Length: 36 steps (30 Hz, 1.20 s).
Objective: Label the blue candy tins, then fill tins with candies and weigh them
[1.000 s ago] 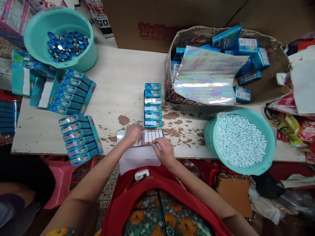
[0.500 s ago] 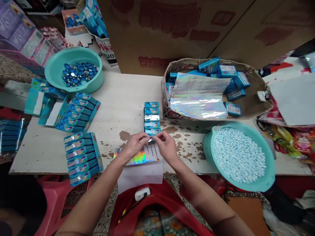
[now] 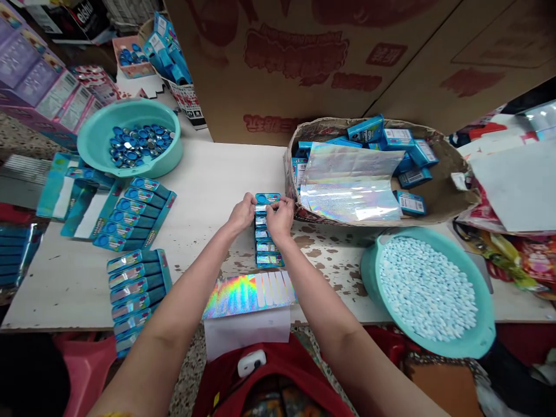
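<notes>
A row of small blue tins [image 3: 268, 246] lies in a line on the white table [image 3: 208, 179]. My left hand [image 3: 243, 213] and my right hand [image 3: 280, 217] meet over the far end of that row, fingers pinched together on the second tin from the far end. What the fingertips pinch is too small to make out. One tin [image 3: 268, 198] shows beyond my fingers. A holographic sticker sheet [image 3: 249, 293] with several peeled white strips lies at the table's near edge, on a white backing paper [image 3: 247, 333].
A teal basin of white candies [image 3: 428, 289] sits at the right. A cardboard box [image 3: 447, 191] holds blue cartons and a holographic sheet [image 3: 347, 182]. A teal basin of blue lids [image 3: 130, 145] and trays of packed tins [image 3: 136, 284] stand at the left.
Both hands left the sticker sheet at the table's edge and reached forward to the far end of the tin row. The camera tilted upward.
</notes>
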Each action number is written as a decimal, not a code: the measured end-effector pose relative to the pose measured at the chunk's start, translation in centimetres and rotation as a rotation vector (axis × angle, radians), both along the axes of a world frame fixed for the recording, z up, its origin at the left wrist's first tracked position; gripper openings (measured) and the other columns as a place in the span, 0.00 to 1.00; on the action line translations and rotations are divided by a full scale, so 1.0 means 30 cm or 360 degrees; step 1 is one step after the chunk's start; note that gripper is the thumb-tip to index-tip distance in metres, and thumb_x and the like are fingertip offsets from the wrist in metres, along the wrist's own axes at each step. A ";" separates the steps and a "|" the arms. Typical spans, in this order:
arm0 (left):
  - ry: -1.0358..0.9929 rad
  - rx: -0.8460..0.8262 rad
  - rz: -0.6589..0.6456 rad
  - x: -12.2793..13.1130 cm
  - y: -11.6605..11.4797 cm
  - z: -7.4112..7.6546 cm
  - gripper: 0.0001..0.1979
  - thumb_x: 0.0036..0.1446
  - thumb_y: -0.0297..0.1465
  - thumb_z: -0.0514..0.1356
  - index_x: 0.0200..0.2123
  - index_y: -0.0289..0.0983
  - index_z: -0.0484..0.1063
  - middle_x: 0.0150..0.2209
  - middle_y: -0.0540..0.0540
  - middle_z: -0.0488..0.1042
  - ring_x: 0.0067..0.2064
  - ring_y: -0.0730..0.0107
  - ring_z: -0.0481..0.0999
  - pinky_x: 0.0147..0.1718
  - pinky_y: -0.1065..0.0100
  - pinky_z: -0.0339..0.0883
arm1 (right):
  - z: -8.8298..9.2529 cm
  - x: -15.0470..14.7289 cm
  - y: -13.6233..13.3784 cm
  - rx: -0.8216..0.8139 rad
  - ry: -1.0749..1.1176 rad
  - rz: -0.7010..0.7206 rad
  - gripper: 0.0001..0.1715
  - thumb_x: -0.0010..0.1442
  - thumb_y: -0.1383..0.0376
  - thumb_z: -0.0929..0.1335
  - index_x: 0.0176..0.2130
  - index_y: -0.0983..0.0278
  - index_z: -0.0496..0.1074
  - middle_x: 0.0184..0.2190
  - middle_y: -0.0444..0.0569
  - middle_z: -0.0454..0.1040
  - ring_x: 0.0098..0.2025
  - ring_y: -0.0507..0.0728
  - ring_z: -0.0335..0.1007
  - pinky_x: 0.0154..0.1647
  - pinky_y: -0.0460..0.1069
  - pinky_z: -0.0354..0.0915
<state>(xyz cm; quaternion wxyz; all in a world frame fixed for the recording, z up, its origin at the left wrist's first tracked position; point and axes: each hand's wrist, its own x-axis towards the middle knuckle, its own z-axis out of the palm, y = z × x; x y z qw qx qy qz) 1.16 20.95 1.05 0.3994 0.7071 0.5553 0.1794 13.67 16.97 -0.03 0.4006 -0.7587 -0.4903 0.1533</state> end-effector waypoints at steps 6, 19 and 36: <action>-0.0021 -0.0140 0.0282 0.035 -0.037 -0.074 0.10 0.60 0.31 0.45 0.44 0.38 0.57 0.31 0.48 0.70 0.31 0.69 0.68 0.32 0.68 0.60 | -0.017 0.008 -0.003 -0.0006 0.0001 -0.0095 0.11 0.50 0.74 0.65 0.37 0.65 0.66 0.38 0.54 0.66 0.44 0.62 0.62 0.48 0.55 0.60; 0.0515 -0.0551 -0.0614 -0.185 -0.239 0.016 0.21 0.51 0.48 0.55 0.39 0.38 0.71 0.37 0.44 0.75 0.36 0.64 0.71 0.31 0.71 0.56 | 0.062 0.015 -0.109 0.0102 -0.0083 0.0105 0.14 0.55 0.74 0.60 0.42 0.66 0.66 0.45 0.57 0.65 0.51 0.62 0.60 0.53 0.57 0.57; 0.0214 -0.0582 -0.0671 -0.199 -0.457 0.004 0.11 0.53 0.33 0.50 0.27 0.36 0.70 0.25 0.49 0.71 0.28 0.71 0.66 0.27 0.72 0.53 | -0.081 -0.068 -0.743 -0.0190 -0.0675 0.1200 0.25 0.65 0.65 0.61 0.60 0.66 0.58 0.61 0.56 0.56 0.64 0.65 0.44 0.61 0.64 0.46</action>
